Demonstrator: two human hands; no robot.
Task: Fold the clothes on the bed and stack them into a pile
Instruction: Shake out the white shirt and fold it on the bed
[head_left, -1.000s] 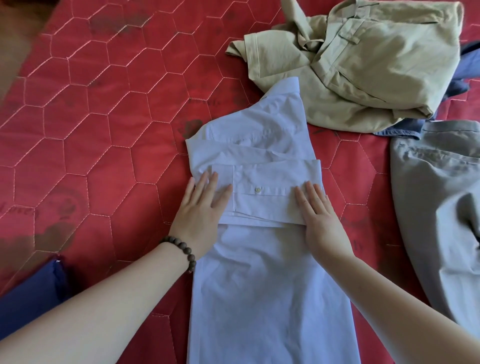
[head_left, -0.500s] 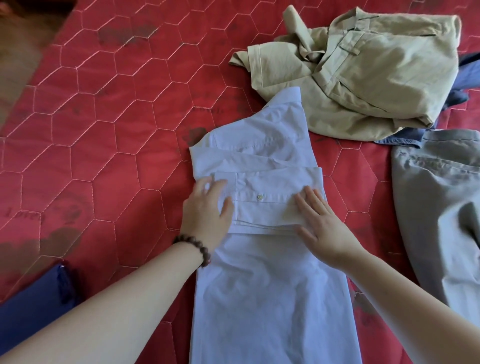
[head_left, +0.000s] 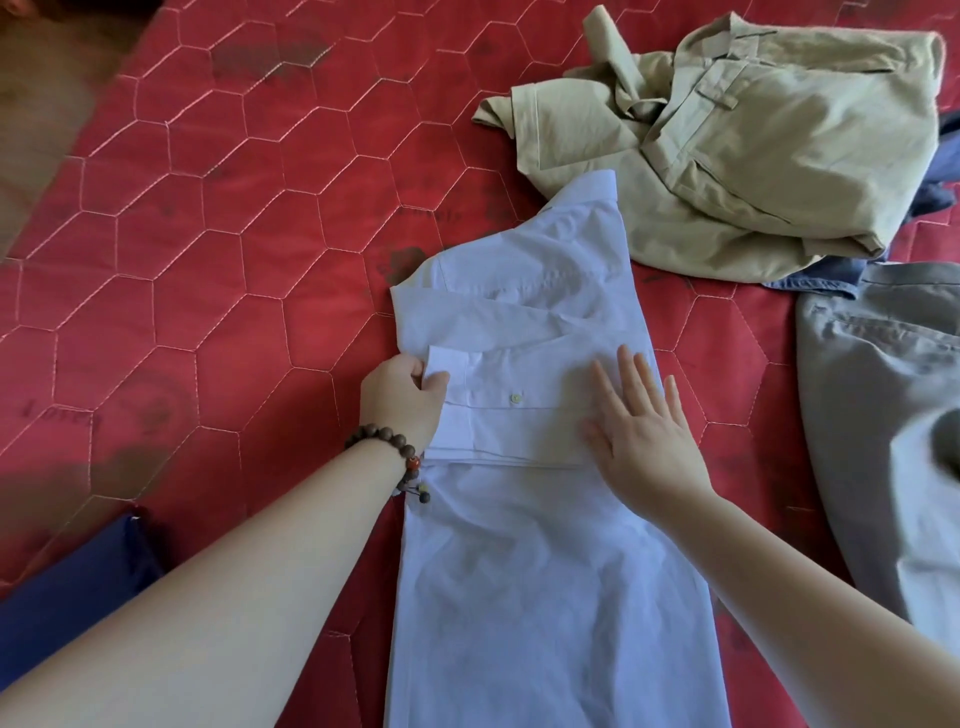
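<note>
A pale blue shirt (head_left: 535, 545) lies lengthwise on the red quilted bed (head_left: 208, 260), its sleeve folded across the body with the buttoned cuff at the left. My left hand (head_left: 402, 397), with a bead bracelet at the wrist, pinches the cuff end at the shirt's left edge. My right hand (head_left: 641, 434) lies flat with fingers spread on the folded sleeve's right part. A crumpled khaki garment (head_left: 753, 140) sits at the back right, touching the shirt's top corner. Grey trousers (head_left: 883, 415) lie at the right edge.
A dark blue garment (head_left: 67, 592) lies at the lower left by my forearm. Another blue piece (head_left: 810, 278) peeks out between the khaki garment and the grey trousers. The bed's left edge (head_left: 78, 104) runs diagonally at the top left, with floor beyond.
My left hand went from lying flat on the sleeve to gripping its cuff end at the left edge. My right hand slid slightly up along the folded sleeve.
</note>
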